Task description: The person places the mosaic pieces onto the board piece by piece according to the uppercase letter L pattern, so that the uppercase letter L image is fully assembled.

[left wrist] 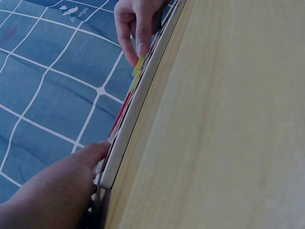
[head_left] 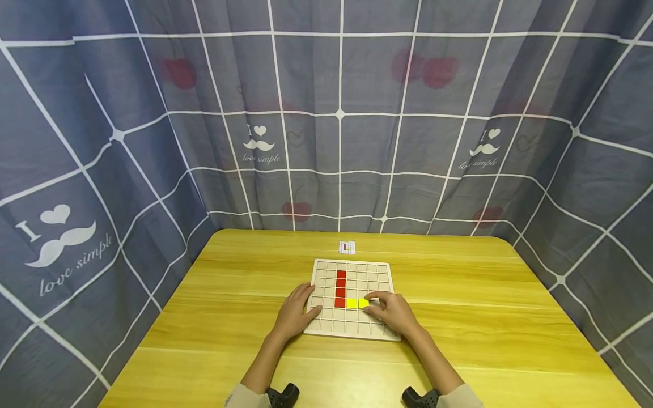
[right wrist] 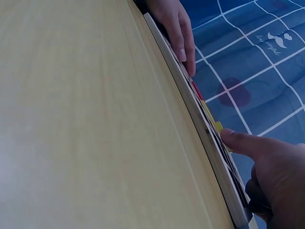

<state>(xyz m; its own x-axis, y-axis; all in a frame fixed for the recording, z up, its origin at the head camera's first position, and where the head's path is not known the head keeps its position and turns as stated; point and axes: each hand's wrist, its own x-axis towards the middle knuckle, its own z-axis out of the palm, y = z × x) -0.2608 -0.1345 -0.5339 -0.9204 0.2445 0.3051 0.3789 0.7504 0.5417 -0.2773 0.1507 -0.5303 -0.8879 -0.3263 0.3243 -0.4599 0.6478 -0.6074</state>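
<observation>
A pale wooden grid board (head_left: 326, 327) lies on the table. Several red square tiles (head_left: 340, 289) form a column in its cells. Right of the column's lowest red tile sits a yellow square tile (head_left: 351, 304). Between thumb and fingers, my right hand (head_left: 396, 313) pinches a second yellow tile (head_left: 363, 303) beside the first; in the left wrist view this yellow tile (left wrist: 138, 66) stands slightly above the board. My left hand (head_left: 295, 314) rests on the board's left edge, thumb over the rim and fingers extended.
A small printed card (head_left: 347, 247) with a grid and coloured squares lies behind the board. The yellow wooden table (head_left: 229, 294) reaches back to a grey-blue curtain (head_left: 311, 141) with white lines, which also hangs at both sides.
</observation>
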